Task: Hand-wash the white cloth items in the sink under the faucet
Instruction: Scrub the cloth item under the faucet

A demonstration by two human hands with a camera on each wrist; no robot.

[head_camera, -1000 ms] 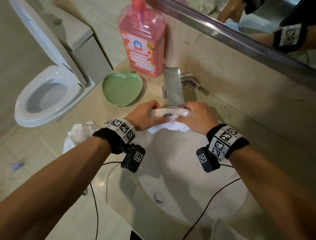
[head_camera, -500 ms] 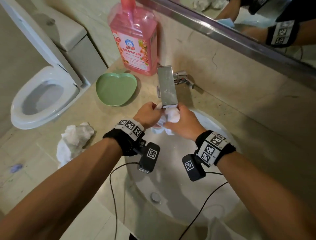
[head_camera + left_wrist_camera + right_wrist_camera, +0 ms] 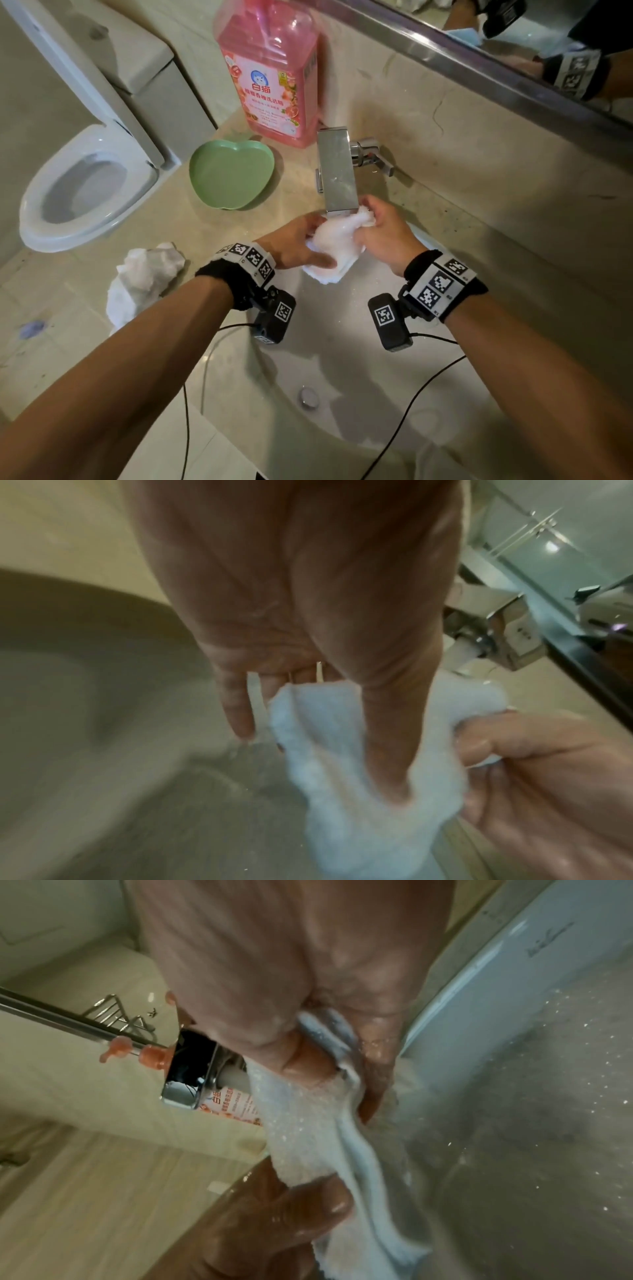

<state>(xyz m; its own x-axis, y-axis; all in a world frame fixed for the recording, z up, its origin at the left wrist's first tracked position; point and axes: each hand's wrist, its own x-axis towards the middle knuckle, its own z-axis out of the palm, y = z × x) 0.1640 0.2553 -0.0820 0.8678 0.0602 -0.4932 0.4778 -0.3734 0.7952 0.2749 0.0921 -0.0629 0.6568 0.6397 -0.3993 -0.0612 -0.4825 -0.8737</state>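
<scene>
A wet white cloth (image 3: 337,240) hangs just under the square chrome faucet spout (image 3: 337,171), above the sink basin (image 3: 342,377). My left hand (image 3: 318,253) pinches the cloth's lower part, thumb (image 3: 387,750) on the front and fingers behind. My right hand (image 3: 366,222) grips the bunched upper end beside the spout. The left wrist view shows the cloth (image 3: 342,750) between both hands. In the right wrist view the cloth (image 3: 308,1123) runs from my right fist down to my left thumb (image 3: 318,1207). A second crumpled white cloth (image 3: 144,277) lies on the counter at left.
A green apple-shaped dish (image 3: 233,174) and a pink detergent bottle (image 3: 270,68) stand on the counter left of the faucet. The toilet (image 3: 85,192) is at far left, a mirror (image 3: 513,51) along the back wall. The drain (image 3: 308,397) sits low in the basin.
The cloth was bunched between both fists under the spout. Now it is drawn out, with my left hand lower and nearer me and my right hand up by the spout.
</scene>
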